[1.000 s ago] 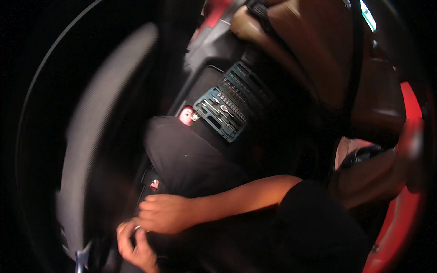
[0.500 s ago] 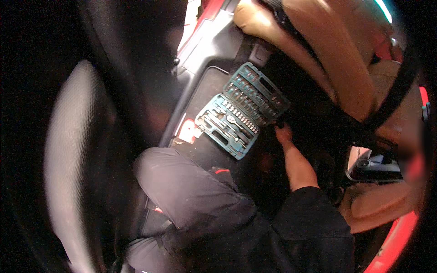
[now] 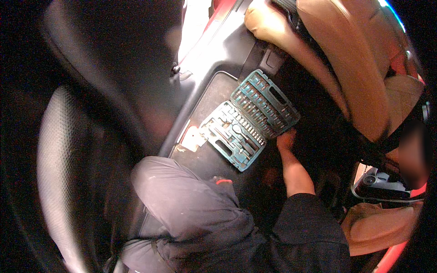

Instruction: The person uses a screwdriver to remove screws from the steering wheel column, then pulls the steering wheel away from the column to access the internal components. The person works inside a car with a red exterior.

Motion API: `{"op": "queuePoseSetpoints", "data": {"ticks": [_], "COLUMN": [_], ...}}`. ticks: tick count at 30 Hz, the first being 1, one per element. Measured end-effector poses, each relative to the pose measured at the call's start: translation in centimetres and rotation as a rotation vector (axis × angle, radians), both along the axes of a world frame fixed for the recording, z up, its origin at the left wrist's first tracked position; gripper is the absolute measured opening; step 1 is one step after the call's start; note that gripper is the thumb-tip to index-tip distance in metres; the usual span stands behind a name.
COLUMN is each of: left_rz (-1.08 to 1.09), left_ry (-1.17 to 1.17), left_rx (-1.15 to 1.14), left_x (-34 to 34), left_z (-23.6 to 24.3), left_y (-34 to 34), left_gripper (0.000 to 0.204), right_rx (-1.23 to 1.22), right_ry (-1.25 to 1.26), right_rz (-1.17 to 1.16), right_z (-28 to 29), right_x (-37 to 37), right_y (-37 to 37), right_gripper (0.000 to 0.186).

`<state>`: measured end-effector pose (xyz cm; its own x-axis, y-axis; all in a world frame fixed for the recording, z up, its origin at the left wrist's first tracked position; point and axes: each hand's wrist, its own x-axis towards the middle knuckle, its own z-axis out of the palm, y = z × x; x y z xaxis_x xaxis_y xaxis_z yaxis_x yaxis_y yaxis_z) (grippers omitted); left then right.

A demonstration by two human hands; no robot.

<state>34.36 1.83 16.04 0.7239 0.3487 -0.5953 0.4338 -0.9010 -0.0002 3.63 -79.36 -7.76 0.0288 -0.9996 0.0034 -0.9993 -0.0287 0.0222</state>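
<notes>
Your right hand (image 3: 286,139) has left the spot low on the left where, a second ago, it met your left hand, and it now reaches out to the tool case (image 3: 240,167). Since then your left hand has gone out of view, so you cannot tell how it is set or what it has hold of.

Your right fingers sink into shadow at the edge of the upper half of the case, near its lower corner. They seem to touch that edge, but you cannot tell how far they are curled or whether they grip anything. Your dark sleeve (image 3: 305,223) covers the upper arm, and your forearm runs bare up to the case.

That teal case lies unfolded on the dark floor (image 3: 205,98) beyond your grey trouser leg (image 3: 182,200). Its nearer half carries a ratchet (image 3: 237,129) beside a row of sockets (image 3: 248,124); the pieces in the farther half are too small to tell apart. Just beside its left corner sits a pale, reddish object (image 3: 195,139), washed out by glare, and any marking on it or on the case is too blurred to read. Tan seats (image 3: 337,50) fill the upper right, cut off by the dark rim.
</notes>
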Motion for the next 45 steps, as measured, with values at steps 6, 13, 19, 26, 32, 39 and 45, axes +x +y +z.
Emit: {"op": "queuePoseSetpoints", "data": {"ticks": [6,13,19,26,32,39,45], "left_rz": [-0.009,0.014,0.025,-0.021,-0.255,-0.554,-0.479], "left_ry": [0.034,0.059,0.092,0.072,0.044,-0.047,-0.308], "left_rx": [0.032,0.067,0.097,0.111,0.347,-0.142,-1.144], "left_x": [-0.4,-1.7,-3.4,-3.8,-2.2,1.1,-4.1], "left_z": [-1.1,-1.5,-2.1,-2.1,3.2,15.0,13.2], "left_y": [1.2,3.0,4.9,8.0,4.2,-15.0,-25.2], "left_gripper": [0.030,0.035,0.039,0.044,0.045,0.040,0.042], "right_rx": [0.175,0.463,0.298,0.110,0.231,0.278,0.748], "right_ry": [-0.052,0.283,-0.027,-0.074,-0.762,-1.265,-1.398], "right_rz": [0.281,0.380,0.088,0.074,0.221,0.221,0.832], "right_z": [-2.6,-0.5,-1.1,-1.6,4.1,9.6,29.9], "right_x": [-4.2,-4.3,-2.3,-4.9,-6.7,2.3,20.9], "right_y": [-4.3,-5.8,-2.4,2.0,8.9,16.0,35.0], "right_gripper": [0.062,0.057,0.052,0.046,0.045,0.032,0.038]}}
